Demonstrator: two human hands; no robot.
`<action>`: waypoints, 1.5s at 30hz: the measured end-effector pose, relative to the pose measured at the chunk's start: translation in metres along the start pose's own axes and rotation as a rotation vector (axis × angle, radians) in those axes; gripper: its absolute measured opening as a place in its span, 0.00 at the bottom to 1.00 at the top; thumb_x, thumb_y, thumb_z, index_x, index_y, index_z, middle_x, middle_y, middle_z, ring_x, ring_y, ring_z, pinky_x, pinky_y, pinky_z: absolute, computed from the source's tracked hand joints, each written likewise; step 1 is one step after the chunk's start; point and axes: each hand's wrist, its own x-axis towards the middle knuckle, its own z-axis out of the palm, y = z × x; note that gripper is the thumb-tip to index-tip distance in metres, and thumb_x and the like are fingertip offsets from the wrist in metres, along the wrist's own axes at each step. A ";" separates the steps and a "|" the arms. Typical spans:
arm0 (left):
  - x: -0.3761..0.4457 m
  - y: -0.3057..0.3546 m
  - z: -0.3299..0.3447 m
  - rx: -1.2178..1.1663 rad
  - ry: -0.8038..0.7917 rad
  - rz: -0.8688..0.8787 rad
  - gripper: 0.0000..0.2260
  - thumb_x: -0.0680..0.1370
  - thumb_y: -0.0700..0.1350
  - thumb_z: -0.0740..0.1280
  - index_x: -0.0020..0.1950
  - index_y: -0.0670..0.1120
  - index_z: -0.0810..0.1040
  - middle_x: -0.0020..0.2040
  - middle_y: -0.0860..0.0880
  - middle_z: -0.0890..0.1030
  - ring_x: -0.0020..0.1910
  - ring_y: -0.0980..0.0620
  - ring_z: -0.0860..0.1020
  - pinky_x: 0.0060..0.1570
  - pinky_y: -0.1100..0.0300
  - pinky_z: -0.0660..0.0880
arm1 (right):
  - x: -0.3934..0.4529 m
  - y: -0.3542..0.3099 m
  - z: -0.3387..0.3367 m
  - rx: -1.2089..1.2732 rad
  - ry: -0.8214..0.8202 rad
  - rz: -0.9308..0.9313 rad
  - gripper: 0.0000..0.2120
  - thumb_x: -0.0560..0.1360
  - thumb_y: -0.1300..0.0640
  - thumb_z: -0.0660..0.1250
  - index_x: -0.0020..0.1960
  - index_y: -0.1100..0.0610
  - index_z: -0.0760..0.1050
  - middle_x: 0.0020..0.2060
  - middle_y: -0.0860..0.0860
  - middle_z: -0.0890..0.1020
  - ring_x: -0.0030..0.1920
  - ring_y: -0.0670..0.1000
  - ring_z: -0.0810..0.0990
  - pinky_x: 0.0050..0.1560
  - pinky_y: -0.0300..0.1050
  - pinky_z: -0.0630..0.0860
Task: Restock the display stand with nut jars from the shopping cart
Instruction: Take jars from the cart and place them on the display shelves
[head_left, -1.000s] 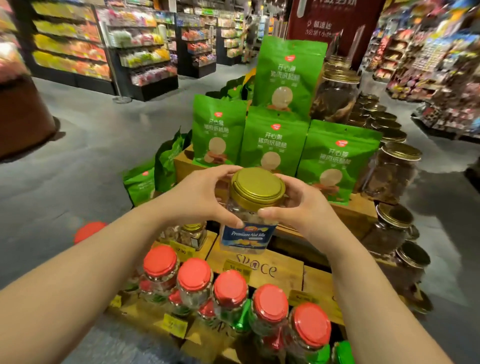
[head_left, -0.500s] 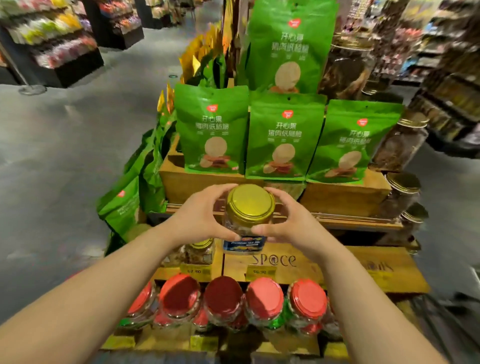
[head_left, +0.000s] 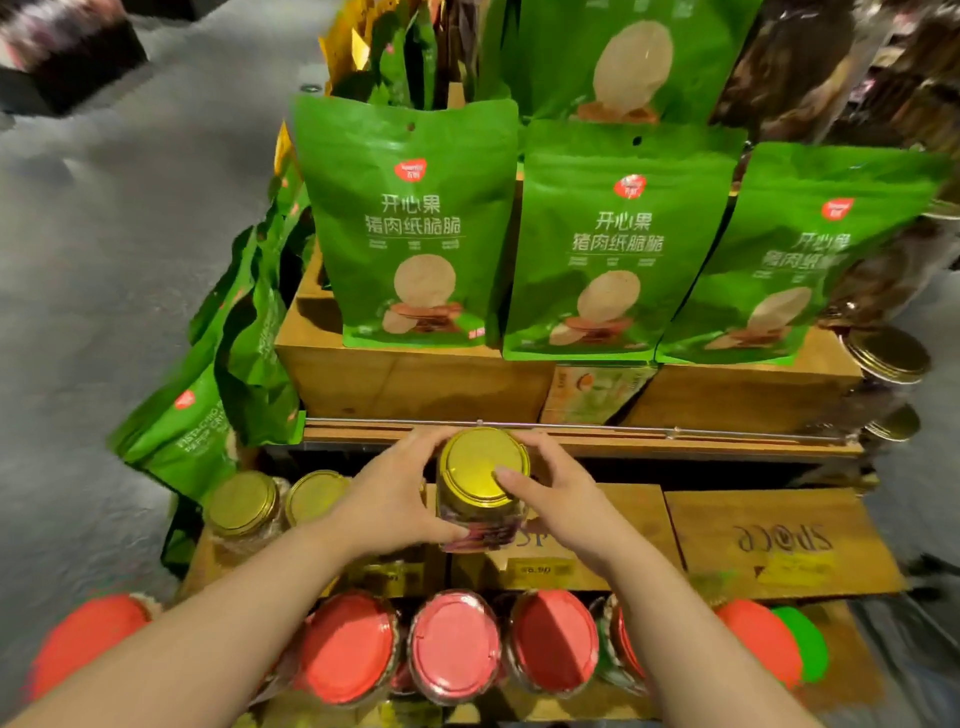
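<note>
Head view: the stand (head_left: 524, 558) has two gold-lid jars (head_left: 244, 501) already standing at the left of the middle shelf, just beside each other. A third jar (head_left: 483, 486) is now over the same shelf, a little to the right of them, in front of the metal rail (head_left: 571, 427). I judge the task is in its early or middle part: one jar is being put in place, and the wooden shelf to its right has free space for more. The cart is not in view, so I cannot tell how many jars are left.

The left hand (head_left: 387, 501) is curled around the left side of the jar, thumb near the label and fingers behind the lid. The right hand (head_left: 558, 499) holds the right side, with the thumb lying on top of the gold lid. Both hands are half closed around the jar. Whether the bottom of the jar already touches the shelf I cannot tell, because the hands hide it.

Green bags (head_left: 410, 228) stand on the level above, and red-lid jars (head_left: 454, 644) stand in a row on the level below.
</note>
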 end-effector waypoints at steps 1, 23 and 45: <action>0.003 -0.006 0.006 0.001 -0.005 -0.007 0.48 0.61 0.58 0.83 0.76 0.58 0.64 0.67 0.63 0.69 0.65 0.64 0.68 0.68 0.63 0.67 | 0.009 0.008 0.002 -0.002 0.000 0.011 0.17 0.79 0.45 0.71 0.66 0.38 0.73 0.57 0.44 0.82 0.54 0.46 0.83 0.53 0.53 0.83; 0.045 -0.082 0.080 0.366 -0.077 -0.214 0.52 0.61 0.72 0.74 0.80 0.57 0.58 0.73 0.56 0.70 0.72 0.55 0.67 0.73 0.56 0.54 | 0.110 0.111 0.012 -0.090 -0.108 0.120 0.23 0.77 0.55 0.75 0.69 0.51 0.70 0.53 0.41 0.78 0.50 0.37 0.77 0.42 0.24 0.71; 0.046 -0.117 0.109 0.700 -0.127 -0.106 0.55 0.59 0.75 0.72 0.79 0.48 0.62 0.68 0.53 0.79 0.72 0.48 0.71 0.69 0.42 0.65 | 0.124 0.149 0.027 -0.164 -0.099 0.112 0.25 0.75 0.53 0.76 0.69 0.47 0.71 0.54 0.41 0.79 0.53 0.43 0.79 0.51 0.33 0.75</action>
